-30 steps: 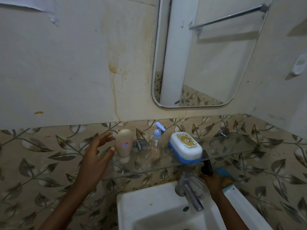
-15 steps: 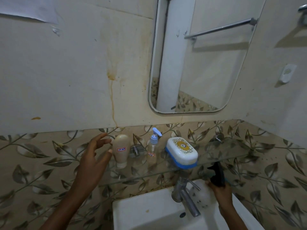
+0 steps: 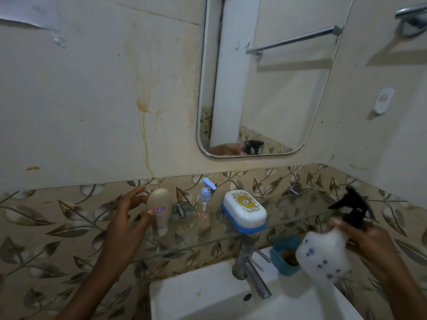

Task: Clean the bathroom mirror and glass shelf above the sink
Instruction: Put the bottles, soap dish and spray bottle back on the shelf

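The mirror point(image 3: 265, 84) hangs on the stained wall above a glass shelf point(image 3: 288, 224). On the shelf stand a beige tube point(image 3: 160, 210) on its cap, a small pump bottle point(image 3: 204, 207) and a white soap box point(image 3: 245, 211) with a blue base. My left hand point(image 3: 126, 224) is spread around the beige tube, thumb and fingertips touching it. My right hand point(image 3: 367, 239) grips a white spray bottle point(image 3: 323, 259) with a black trigger head, lifted in front of the shelf's right end.
A white sink point(image 3: 208, 296) with a metal tap point(image 3: 250, 271) sits below the shelf. A blue soap dish point(image 3: 284, 255) rests on the sink rim at the right. A towel rail point(image 3: 413, 15) is mounted on the right wall.
My right hand has lifted the spray bottle from the sink rim up to shelf height. My left hand has closed in on the beige tube and now touches it.
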The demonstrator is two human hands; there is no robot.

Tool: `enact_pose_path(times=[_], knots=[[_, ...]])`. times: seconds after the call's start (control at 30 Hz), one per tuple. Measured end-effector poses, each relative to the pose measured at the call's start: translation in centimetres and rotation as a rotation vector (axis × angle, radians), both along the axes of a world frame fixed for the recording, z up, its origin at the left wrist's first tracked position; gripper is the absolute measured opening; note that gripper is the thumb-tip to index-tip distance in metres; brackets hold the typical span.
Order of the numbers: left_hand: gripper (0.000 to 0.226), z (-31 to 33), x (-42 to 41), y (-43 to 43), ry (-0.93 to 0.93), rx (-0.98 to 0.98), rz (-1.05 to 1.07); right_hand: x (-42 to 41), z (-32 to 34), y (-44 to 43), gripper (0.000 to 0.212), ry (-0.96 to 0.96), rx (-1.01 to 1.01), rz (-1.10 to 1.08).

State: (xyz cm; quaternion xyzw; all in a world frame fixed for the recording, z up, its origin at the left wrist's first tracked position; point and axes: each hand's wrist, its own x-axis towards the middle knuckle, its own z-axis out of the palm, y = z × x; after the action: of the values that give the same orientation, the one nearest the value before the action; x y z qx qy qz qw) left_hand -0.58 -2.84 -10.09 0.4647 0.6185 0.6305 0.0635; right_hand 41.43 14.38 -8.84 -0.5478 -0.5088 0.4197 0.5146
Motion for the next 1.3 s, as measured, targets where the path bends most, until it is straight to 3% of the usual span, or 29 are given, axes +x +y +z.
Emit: enact_pose_path(times=[0.13,0.4,0.87,1.17,1.3], knots=[[0.048,0.2,0.2,-0.1,-0.006,0.000,-0.001,-0.4,5.8,1.5,0.023,0.054,0.138,0.015],[0.049,1.0,0.7,-0.5,0.000,0.015,-0.017,-2.1,10.3,9.2,0.039,0.055,0.287,-0.114],[0.050,2.0,1.4,-0.7,0.034,-0.003,0.018,-1.0,9.4,16.6,0.046,-0.071,0.086,-0.027],[0.050,2.0,2.4,-0.7,0.054,-0.039,0.070,-1.3,8.0,17.5,0.020,-0.114,0.079,0.061],[0.050,2.7,3.8,-1.0,0.100,-0.030,0.186,-1.7,7.8,17.8,0.035,-0.131,0.097,0.046]])
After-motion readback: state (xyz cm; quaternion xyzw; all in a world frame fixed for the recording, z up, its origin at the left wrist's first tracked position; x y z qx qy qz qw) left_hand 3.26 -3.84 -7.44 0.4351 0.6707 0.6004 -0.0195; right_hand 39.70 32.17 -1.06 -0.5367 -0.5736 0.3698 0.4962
